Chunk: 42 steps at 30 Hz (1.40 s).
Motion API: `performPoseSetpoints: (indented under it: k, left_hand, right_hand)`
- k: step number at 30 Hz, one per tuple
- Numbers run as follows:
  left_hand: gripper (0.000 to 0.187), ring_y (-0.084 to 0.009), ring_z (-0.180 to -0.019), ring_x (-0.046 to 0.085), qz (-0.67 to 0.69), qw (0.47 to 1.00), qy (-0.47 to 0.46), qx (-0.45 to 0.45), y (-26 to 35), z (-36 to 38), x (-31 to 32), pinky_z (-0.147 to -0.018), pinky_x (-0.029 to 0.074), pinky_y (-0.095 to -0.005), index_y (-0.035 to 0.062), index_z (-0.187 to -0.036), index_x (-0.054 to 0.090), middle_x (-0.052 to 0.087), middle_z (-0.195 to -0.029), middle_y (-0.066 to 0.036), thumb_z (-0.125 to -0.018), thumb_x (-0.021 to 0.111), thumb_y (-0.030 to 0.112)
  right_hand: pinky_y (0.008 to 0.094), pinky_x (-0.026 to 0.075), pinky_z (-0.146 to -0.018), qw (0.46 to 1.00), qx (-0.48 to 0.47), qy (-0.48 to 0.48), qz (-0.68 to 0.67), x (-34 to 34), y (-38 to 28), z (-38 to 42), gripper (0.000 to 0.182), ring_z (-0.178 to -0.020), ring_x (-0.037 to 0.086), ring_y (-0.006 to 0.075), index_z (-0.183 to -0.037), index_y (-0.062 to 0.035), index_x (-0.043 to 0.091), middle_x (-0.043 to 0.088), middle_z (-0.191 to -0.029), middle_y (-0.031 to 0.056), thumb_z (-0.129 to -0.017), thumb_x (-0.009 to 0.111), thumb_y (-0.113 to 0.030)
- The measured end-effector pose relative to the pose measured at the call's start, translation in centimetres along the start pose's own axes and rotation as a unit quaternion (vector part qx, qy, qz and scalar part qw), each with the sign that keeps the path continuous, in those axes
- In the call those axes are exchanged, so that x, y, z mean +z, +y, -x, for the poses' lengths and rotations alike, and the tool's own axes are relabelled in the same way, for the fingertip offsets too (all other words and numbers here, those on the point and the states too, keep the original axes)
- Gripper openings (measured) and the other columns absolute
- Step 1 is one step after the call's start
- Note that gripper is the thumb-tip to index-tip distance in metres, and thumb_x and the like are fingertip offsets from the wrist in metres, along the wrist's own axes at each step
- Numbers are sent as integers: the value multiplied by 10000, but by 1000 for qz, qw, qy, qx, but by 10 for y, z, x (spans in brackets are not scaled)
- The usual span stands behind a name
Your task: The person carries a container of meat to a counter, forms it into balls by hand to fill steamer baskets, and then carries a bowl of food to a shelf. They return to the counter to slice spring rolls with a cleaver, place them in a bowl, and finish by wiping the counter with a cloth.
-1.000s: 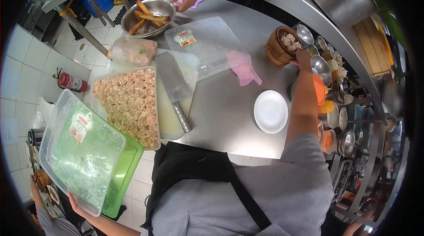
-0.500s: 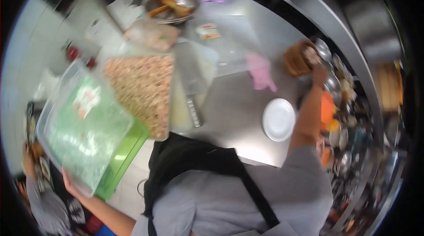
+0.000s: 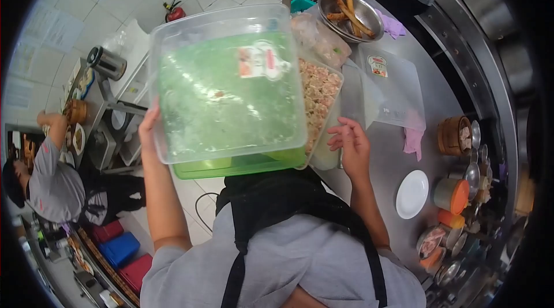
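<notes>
The right hand (image 3: 351,143) has withdrawn from the steamer basket (image 3: 451,136) to beside the dumpling tray (image 3: 331,106), fingers half-curled, apparently empty, hence free. The left hand (image 3: 149,129) grips the stacked lids (image 3: 225,100), partly masking the tray.

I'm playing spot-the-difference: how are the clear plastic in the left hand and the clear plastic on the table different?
The held plastic is up in the left hand; the table plastic lies across the table. Green shows behind the held plastic; grey and white show behind the table plastic. Both are clear with stickers.
</notes>
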<state>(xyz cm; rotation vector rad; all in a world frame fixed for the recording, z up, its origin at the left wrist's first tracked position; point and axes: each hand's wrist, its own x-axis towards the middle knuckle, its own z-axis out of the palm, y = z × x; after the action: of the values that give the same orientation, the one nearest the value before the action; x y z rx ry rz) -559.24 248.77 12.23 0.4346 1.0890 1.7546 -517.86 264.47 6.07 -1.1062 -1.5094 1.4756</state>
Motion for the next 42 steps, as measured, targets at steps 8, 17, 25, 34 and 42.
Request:
performPoseSetpoints:
  k: [8, 17, 25, 34, 42]
  left_hand:
    - [749, -295, -1206, 519, -75, 964, -238, -95, 4, -109, -13, -1021, 411, -414, 0, -1439, 320, 512, -1336, -171, -787, 612, 225]
    - [843, -352, -1240, 478, -49, 967, -224, -108, 95, -114, -91, -1030, 407, -442, -1, -1454, 292, 429, -1401, -206, -723, 574, 310]
    - [818, -312, -1211, 499, -100, 910, -388, -106, 5, -122, -46, -1017, 409, -423, 10, -1442, 333, 478, -1357, -164, -728, 660, 237]
    - [808, -261, -1064, 581, -85, 817, -510, -255, -41, 32, 94, -921, 481, -364, -3, -1405, 345, 565, -1207, -132, -685, 675, 154]
    - [467, -225, -808, 643, 34, 744, -608, -274, -17, 154, 271, -721, 548, -351, -17, -1187, 530, 629, -969, -125, -752, 596, 141]
  right_hand:
    - [272, 505, -708, 993, -65, 82, -53, 77, -19, -8, 389, -903, 607, 151, -1314, -38, 453, 573, -1204, 136, -1030, 403, -299]
    - [326, 493, -822, 939, 61, 305, 149, 171, -13, 99, 248, -967, 605, 172, -1108, -27, 598, 639, -1031, 91, -916, 611, -184]
    - [326, 455, -944, 939, -81, 290, 164, 202, -67, 117, 639, -1107, 552, 180, -1434, -35, 328, 515, -1290, 87, -868, 617, -101]
    - [370, 367, -1050, 874, -67, 452, -163, 142, -78, 326, 791, -1255, 452, 243, -1463, -28, 292, 451, -1380, 138, -772, 676, -73]
    - [521, 220, -1097, 641, -62, 325, 693, 138, -256, 469, 741, -1300, 383, 337, -1366, -222, 505, 414, -1418, 188, -700, 790, -380]
